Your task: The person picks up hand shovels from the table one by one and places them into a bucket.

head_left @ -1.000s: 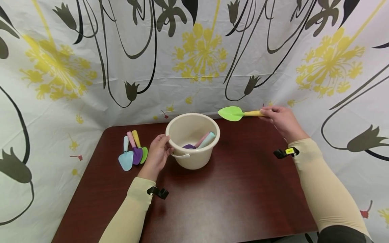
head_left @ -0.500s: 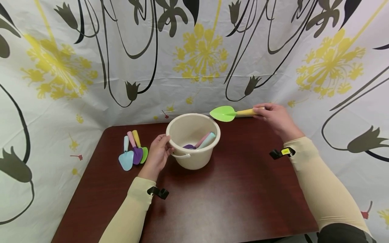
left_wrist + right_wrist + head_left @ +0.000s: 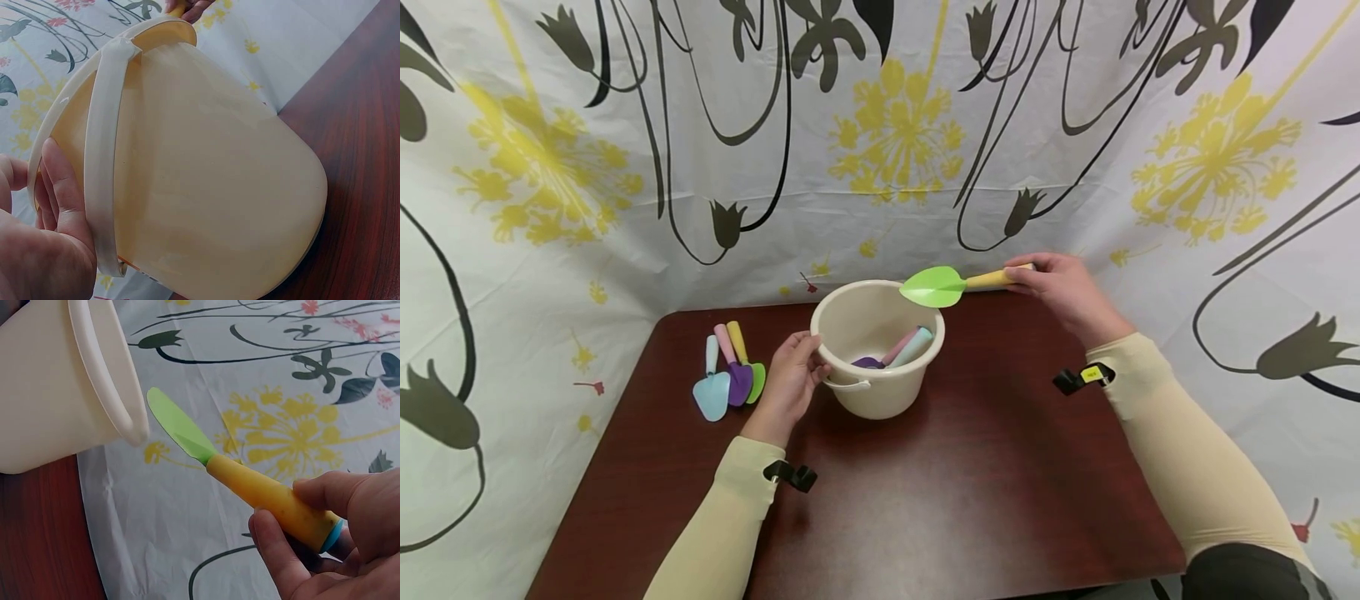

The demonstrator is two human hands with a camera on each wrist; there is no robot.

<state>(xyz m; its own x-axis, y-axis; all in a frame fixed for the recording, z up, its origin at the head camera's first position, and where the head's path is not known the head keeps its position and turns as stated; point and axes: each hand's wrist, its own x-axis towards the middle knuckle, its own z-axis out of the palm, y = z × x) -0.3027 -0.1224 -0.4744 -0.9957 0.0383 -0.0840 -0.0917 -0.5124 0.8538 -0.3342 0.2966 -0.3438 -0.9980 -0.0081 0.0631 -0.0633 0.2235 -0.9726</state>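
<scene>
A cream bucket (image 3: pixel 880 392) stands upright on the table, its handle folded down at the front. My left hand (image 3: pixel 786 379) pinches the bucket's left rim; the left wrist view shows the thumb and fingers on either side of the rim. In my right hand (image 3: pixel 1063 292) is a toy trowel (image 3: pixel 934 287) with a green blade and yellow handle, gripped near the handle's end. The blade is over the bucket's far right rim in the head view. Inside the bucket lie a pale blue handle (image 3: pixel 910 348) and a pink handle (image 3: pixel 897 345) with a purple blade.
Left of the bucket, a blue trowel (image 3: pixel 711 392), a purple trowel (image 3: pixel 739 382) with a pink handle and a green trowel (image 3: pixel 755 382) with a yellow handle lie side by side on the dark red table (image 3: pixel 970 500). A patterned curtain (image 3: pixel 805 167) hangs behind.
My right hand has moved left with the green trowel, from right of the bucket to its far right rim. The left hand and the bucket have stayed in place.
</scene>
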